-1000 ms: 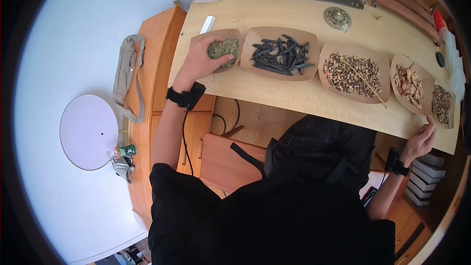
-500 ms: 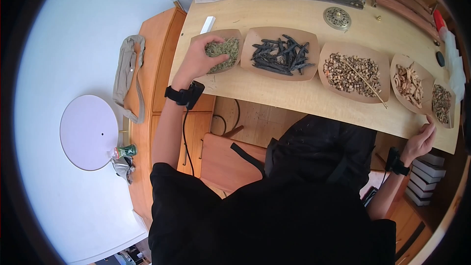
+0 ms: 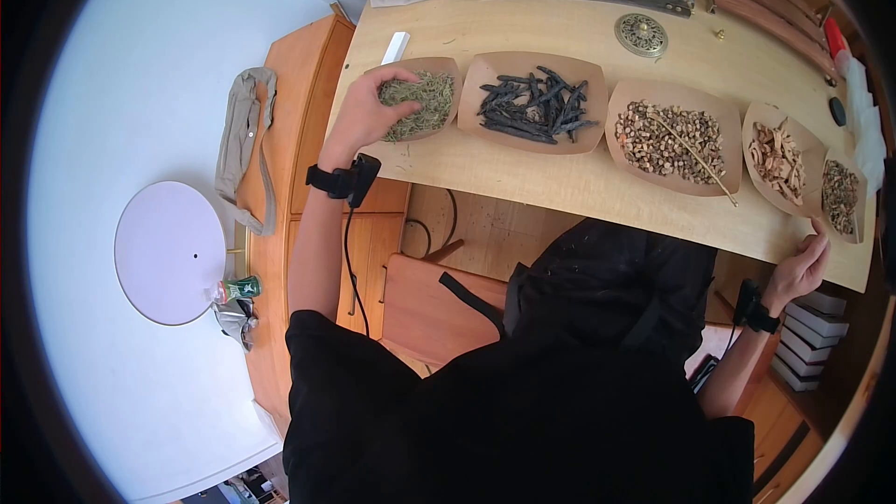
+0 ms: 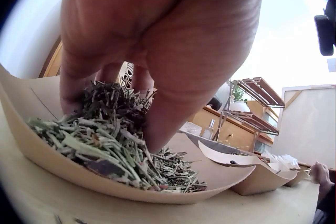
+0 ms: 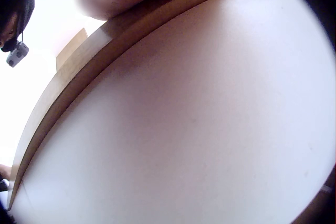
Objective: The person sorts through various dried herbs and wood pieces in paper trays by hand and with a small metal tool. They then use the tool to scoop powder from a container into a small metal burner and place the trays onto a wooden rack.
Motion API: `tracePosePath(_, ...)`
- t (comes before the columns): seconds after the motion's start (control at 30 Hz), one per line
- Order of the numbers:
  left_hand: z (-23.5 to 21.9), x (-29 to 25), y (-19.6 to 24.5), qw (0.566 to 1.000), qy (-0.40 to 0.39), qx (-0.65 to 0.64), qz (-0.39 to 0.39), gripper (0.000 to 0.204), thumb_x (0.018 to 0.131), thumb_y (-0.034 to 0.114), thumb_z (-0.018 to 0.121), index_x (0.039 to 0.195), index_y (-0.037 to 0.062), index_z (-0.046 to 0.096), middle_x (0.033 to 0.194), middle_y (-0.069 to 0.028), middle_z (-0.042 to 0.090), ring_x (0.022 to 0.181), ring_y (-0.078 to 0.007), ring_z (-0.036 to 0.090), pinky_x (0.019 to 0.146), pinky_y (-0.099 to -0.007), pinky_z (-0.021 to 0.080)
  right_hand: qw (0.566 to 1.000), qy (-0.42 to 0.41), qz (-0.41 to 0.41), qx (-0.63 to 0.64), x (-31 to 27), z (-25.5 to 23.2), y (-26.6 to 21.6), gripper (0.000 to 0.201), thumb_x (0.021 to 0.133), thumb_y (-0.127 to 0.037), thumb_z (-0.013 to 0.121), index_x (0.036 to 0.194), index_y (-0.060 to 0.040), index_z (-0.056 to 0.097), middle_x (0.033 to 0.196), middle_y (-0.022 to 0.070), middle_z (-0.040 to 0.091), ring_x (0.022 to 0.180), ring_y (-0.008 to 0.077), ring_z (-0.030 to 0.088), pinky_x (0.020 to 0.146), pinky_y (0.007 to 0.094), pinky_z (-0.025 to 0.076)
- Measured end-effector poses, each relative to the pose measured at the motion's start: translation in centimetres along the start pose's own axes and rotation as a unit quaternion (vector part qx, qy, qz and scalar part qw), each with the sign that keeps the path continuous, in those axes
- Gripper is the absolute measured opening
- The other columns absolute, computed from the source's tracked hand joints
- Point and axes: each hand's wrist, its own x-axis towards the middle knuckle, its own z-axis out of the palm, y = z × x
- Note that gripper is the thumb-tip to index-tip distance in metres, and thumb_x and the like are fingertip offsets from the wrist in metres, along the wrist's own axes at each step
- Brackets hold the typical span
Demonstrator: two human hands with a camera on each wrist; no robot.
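My left hand [image 3: 362,114] reaches into the leftmost paper tray [image 4: 157,196], its fingers and thumb curled round part of a heap of dried green herb [image 3: 431,105]. In the left wrist view, the fingertips are sunk into the chopped stems and the heap rises between fingers and thumb. My right hand [image 3: 799,271] rests at the front edge of the table, loosely curled, just below the rightmost tray [image 3: 847,235]. Only part of that hand shows in the right wrist view, against the table edge [image 5: 79,71].
Other paper trays hold black dried pods [image 3: 532,105], brown chunks [image 3: 667,145] with a thin stalk across them, and pale slices [image 3: 779,163]. A white block [image 3: 395,47] lies behind the herb tray. Farther back are a pierced metal lid [image 3: 642,35] and a dark tray [image 3: 588,7] of tools.
My left hand has shifted a little to the left and toward me within the herb tray, uncovering more of the herb. The right hand has stayed put.
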Motion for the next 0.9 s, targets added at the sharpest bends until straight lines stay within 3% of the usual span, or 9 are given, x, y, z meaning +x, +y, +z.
tracePosePath(0.2, -0.48, -0.24, 0.34, 0.999, 0.021, 0.034, -0.008, 0.03, 0.084, 0.004, 0.079, 0.112, 0.0042, 0.068, 0.103, -0.0028, 0.07, 0.101, -0.0121, 0.062, 0.091, -0.0289, 0.048, 1.0, -0.003, 0.0, 0.012, 0.04, 0.03, 0.01, 0.037, 0.111, -0.024, 0.043, 0.113, -0.0014, 0.072, 0.07, -0.0074, 0.035, 0.064, 0.0032, 0.031, 0.057, 0.0208, 0.023)
tracePosePath(0.27, -0.43, -0.24, 0.12, 0.998, 0.054, -0.002, -0.011, 0.029, 0.082, 0.006, 0.08, 0.11, 0.0039, 0.07, 0.101, -0.0081, 0.074, 0.096, -0.0176, 0.066, 0.092, -0.0313, 0.05, 1.0, -0.003, 0.002, 0.009, 0.02, 0.01, -0.01, 0.037, 0.111, -0.024, 0.043, 0.114, -0.0012, 0.072, 0.07, -0.0073, 0.035, 0.064, 0.0032, 0.031, 0.057, 0.0209, 0.023)
tracePosePath(0.9, -0.53, -0.43, 0.01, 0.998, 0.058, -0.01, -0.034, 0.03, 0.091, 0.018, 0.076, 0.116, 0.0028, 0.069, 0.1, -0.0089, 0.073, 0.092, -0.0153, 0.067, 0.087, -0.0313, 0.052, 1.0, -0.001, -0.005, 0.009, 0.08, 0.01, 0.14, 0.037, 0.111, -0.024, 0.043, 0.113, -0.0007, 0.072, 0.07, -0.0079, 0.033, 0.063, 0.0029, 0.03, 0.056, 0.0217, 0.023)
